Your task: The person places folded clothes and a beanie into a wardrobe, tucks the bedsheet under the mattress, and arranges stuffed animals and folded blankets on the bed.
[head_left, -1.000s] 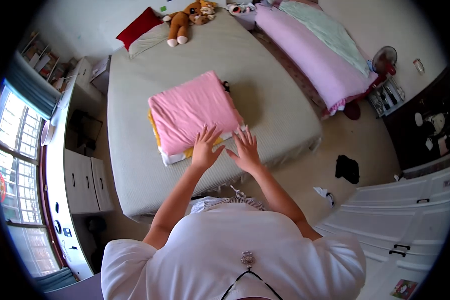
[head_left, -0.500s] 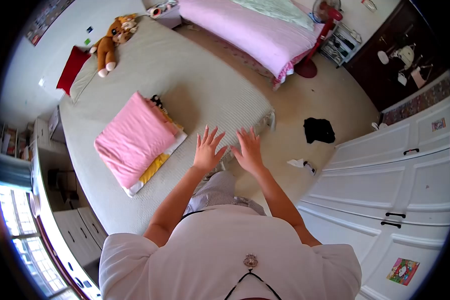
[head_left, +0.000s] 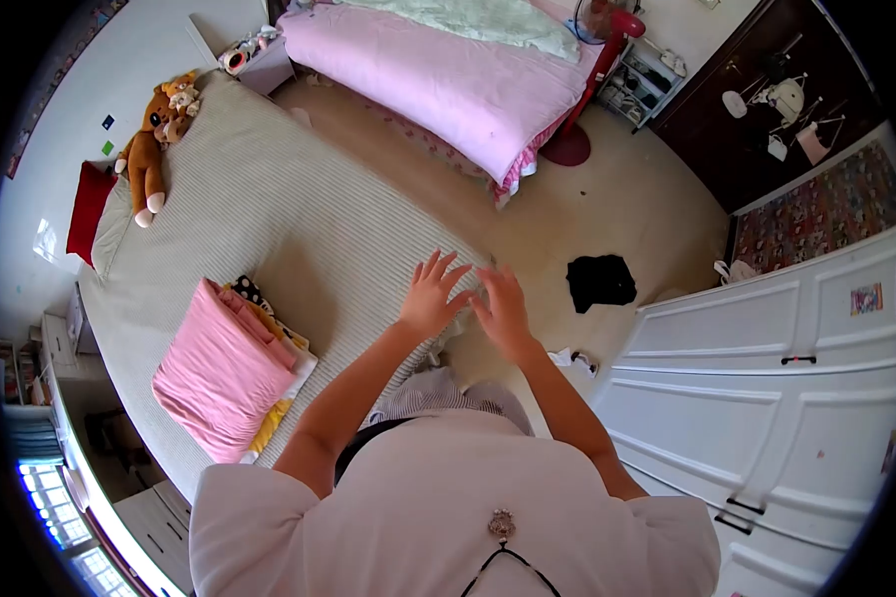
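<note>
My left hand is held out in the air over the near edge of the bed, fingers spread and nothing in it. Close beside it, my right hand is raised with its fingers apart and slightly blurred, also holding nothing. The two thumbs nearly meet. To the left of my hands, a folded pink quilt lies on the bed, on top of folded yellow and white cloth. A black-and-white dotted cloth peeks out at its far corner.
Plush toys and a red pillow are at the bed's head. Black cloth lies on the floor. White wardrobe stands right; a red fan stands by the pink bed.
The view has shifted, so the pink quilt and bed sit lower and further left. My right hand has turned and its fingers are bent more. Both hands remain empty.
</note>
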Tool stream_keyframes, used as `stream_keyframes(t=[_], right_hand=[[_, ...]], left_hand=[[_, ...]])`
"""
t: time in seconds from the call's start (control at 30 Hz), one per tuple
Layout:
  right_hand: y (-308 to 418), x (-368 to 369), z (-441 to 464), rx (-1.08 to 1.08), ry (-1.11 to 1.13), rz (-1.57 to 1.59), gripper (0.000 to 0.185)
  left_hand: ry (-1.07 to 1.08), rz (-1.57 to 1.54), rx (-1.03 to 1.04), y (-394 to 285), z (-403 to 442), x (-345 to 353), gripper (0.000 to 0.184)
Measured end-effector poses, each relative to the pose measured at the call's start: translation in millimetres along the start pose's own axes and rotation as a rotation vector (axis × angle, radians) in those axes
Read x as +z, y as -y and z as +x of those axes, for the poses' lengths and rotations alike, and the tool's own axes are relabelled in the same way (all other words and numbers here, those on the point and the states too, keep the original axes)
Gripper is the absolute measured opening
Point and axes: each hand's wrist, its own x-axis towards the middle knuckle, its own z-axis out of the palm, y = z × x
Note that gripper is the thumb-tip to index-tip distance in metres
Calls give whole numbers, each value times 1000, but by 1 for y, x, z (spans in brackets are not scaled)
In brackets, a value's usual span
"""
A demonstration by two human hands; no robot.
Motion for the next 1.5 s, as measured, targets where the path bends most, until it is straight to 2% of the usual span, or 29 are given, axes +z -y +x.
stream_keyframes(t=[0.23, 0.33, 0.43, 0.53, 0.63, 0.87, 0.97, 1.07, 1.27, 1.33, 1.5], right_hand=[[-74, -1, 86, -19, 3, 100, 39], [-96, 1, 129, 84, 135, 232, 37], [-137, 11, 175, -127, 170, 195, 39], [-175, 7, 231, -248, 192, 239, 40], [-213, -8, 292, -317, 245, 238, 42], [-287, -12, 417, -327, 383, 283, 30], [-294, 2, 456, -384, 362, 355, 23], [-291, 34, 477, -404, 363, 336, 27], [-252, 76, 535, -425, 535, 434, 23], [-239, 97, 567, -354, 541, 473, 24], [-205, 162, 652, -421, 493, 437, 23]], left_hand=[[54, 7, -75, 12, 93, 22, 41], [122, 67, -155, 30, 126, 38, 41], [32, 30, -265, 41, 173, 49, 35], [-82, 15, -357, 44, 232, 55, 32], [-192, 1, -408, 44, 297, 65, 30], [-305, 45, -509, 53, 408, 71, 26], [-335, 79, -565, 72, 427, 63, 26], [-386, 83, -624, 103, 430, 54, 26], [-442, 90, -792, 156, 446, 7, 29], [-429, 105, -772, 185, 458, -9, 29], [-448, 142, -695, 264, 497, -63, 31]])
